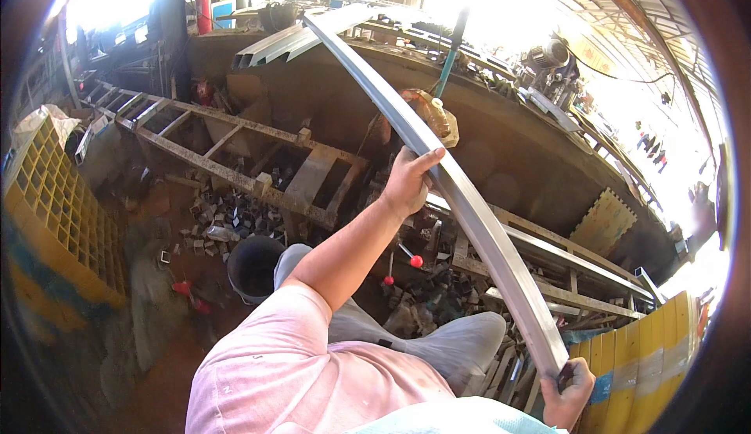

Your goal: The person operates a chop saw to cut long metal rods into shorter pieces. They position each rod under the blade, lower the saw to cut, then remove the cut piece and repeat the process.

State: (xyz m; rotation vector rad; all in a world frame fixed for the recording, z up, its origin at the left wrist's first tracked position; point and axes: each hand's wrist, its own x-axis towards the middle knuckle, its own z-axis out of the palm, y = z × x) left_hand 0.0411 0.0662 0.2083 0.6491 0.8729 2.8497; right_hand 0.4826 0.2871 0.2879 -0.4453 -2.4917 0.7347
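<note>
A long silvery metal profile bar (477, 211) slants across the view, from the far bench at the upper middle down to the lower right. Near its middle, my left hand (412, 180) is closed around it, thumb over the top face. At the near end, my right hand (569, 393) grips the bar from its outer side, with the thumb against it. More metal profiles (293, 41) lie on the far bench beside the bar's far end. Whether the bar's far tip rests on them I cannot tell.
A rusty ladder-like frame (211, 152) runs along the left. Yellow slatted racks stand at left (59, 207) and lower right (641, 356). A black bucket (254, 266) sits by my leg, near metal offcuts (235, 219). Two red-knobbed levers (416, 261) rise before my knees.
</note>
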